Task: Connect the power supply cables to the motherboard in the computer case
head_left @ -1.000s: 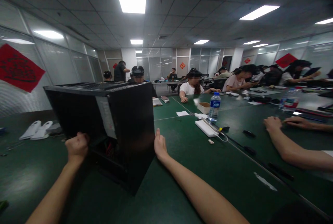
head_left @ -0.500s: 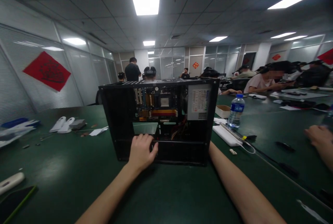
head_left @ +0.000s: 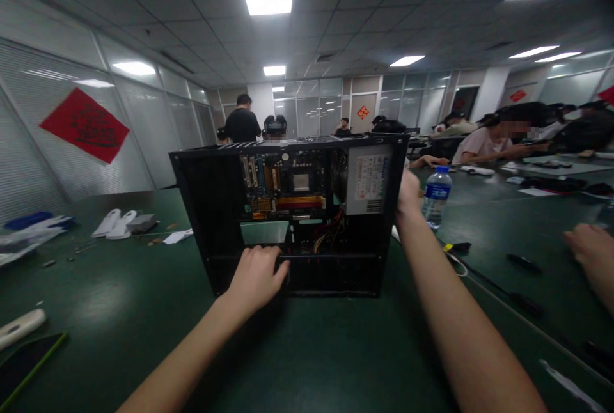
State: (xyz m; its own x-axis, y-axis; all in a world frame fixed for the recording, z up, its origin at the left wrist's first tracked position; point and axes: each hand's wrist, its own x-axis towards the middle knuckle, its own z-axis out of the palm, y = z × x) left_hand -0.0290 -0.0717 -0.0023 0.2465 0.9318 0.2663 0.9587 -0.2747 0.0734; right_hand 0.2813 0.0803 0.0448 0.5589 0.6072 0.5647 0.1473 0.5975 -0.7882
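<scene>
Around the upright computer case [head_left: 330, 274], room to pass lies over the tabletop [head_left: 311, 355] at six o'clock, between the forearms [head_left: 192, 339]; a bottle [head_left: 435, 202] obstructs three, white objects [head_left: 123, 225] nine.

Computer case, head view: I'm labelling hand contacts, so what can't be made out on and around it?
All in the head view:
Right-hand grip: fingertips hidden behind the edge of the computer case.
Left-hand grip: fingertips hidden by the hand itself.
Case's far side: hidden by its near side.
Power supply label: print too small to read.
Green-edged object: cut off by the left picture edge.
</scene>
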